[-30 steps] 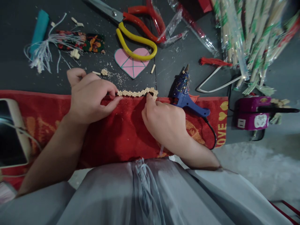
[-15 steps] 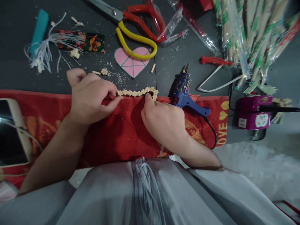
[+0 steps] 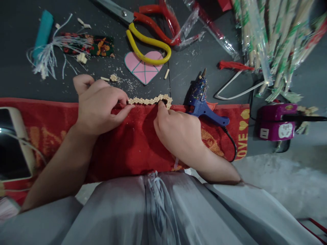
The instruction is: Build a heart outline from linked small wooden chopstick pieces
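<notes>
A curved strip of small pale wooden pieces (image 3: 150, 100) lies along the far edge of a red towel (image 3: 133, 143). My left hand (image 3: 98, 105) is closed, pinching the strip's left end between thumb and fingers. My right hand (image 3: 177, 131) is curled, one fingertip pressing the strip's hooked right end. A blue glue gun (image 3: 203, 103) rests just right of my right hand, its nozzle pointing away from me.
On the dark table lie a pink paper heart (image 3: 143, 69), yellow-handled pliers (image 3: 146, 47), red-handled scissors (image 3: 150, 20), white threads (image 3: 48, 56), a teal tube (image 3: 43, 30), wrapped sticks (image 3: 270, 41) and a purple power block (image 3: 277, 122). A phone (image 3: 12, 146) lies at left.
Almost nothing moved. My right fingertip has shifted slightly up against the strip's right end; my left hand holds still.
</notes>
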Demonstrator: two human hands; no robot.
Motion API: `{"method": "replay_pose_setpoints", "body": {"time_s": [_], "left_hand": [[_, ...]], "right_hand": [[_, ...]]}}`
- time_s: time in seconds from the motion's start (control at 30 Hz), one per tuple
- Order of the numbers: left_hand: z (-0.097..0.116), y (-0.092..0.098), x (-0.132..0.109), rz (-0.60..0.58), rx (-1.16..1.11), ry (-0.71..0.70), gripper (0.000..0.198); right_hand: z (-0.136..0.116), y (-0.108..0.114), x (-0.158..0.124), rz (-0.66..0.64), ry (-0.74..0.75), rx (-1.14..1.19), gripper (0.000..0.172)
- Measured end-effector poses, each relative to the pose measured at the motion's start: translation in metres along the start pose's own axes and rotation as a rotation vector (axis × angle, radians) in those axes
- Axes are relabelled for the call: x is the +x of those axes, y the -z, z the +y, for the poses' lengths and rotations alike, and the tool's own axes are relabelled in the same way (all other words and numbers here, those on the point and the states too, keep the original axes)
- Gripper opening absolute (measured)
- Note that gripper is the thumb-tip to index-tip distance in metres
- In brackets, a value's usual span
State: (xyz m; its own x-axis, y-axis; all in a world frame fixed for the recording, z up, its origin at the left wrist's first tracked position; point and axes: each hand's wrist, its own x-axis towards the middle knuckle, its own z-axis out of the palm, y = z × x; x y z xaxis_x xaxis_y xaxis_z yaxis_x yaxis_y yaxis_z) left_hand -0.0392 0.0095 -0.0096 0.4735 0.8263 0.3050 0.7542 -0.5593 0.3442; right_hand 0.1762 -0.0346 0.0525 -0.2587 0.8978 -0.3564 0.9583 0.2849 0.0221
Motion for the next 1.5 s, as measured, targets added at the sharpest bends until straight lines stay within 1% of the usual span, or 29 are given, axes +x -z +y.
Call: {"method": "replay_pose_setpoints", "body": {"time_s": [0.07,0.2,0.37,0.47,0.6,0.77,1.03,1.23,1.37,1.5], "left_hand": [[0.0011,-0.0001,0.0009,0.028,0.004,-0.026,0.02],[0.0023,-0.0006,0.0024,0.037,0.013,-0.036,0.022],[-0.0009,-0.0045,0.0026,0.102,0.023,-0.097,0.027],[-0.0025,-0.0053,0.0025,0.121,0.029,-0.118,0.028],[-0.0024,-0.0046,0.0021,0.086,0.042,-0.098,0.027],[-0.0017,-0.0055,0.0021,0.117,0.024,-0.116,0.024],[-0.0034,-0.0063,0.0016,0.109,0.026,-0.107,0.027],[-0.0025,-0.004,0.0021,0.067,0.034,-0.076,0.03],[-0.0023,-0.0026,0.0021,0.012,0.014,-0.015,0.03],[-0.0026,-0.0031,0.0012,0.01,0.007,0.011,0.029]], "right_hand": [[0.0004,-0.0001,0.0,-0.006,-0.001,0.004,0.041],[0.0011,0.0009,0.0006,-0.026,0.001,0.01,0.04],[-0.0002,0.0023,0.0013,-0.031,0.0,0.007,0.041],[-0.0005,0.0017,0.0008,-0.022,0.001,0.004,0.04],[0.0002,0.0002,0.0001,-0.012,0.004,0.004,0.039],[0.0005,0.0003,-0.0003,-0.008,0.004,0.011,0.039],[0.0,0.0007,0.0003,-0.001,0.0,0.005,0.039],[0.0021,0.0011,-0.0017,0.045,-0.001,0.017,0.031],[0.0025,0.0004,-0.0037,0.085,0.064,0.031,0.028],[0.0017,-0.0011,-0.0074,0.129,0.204,0.066,0.033]]}}
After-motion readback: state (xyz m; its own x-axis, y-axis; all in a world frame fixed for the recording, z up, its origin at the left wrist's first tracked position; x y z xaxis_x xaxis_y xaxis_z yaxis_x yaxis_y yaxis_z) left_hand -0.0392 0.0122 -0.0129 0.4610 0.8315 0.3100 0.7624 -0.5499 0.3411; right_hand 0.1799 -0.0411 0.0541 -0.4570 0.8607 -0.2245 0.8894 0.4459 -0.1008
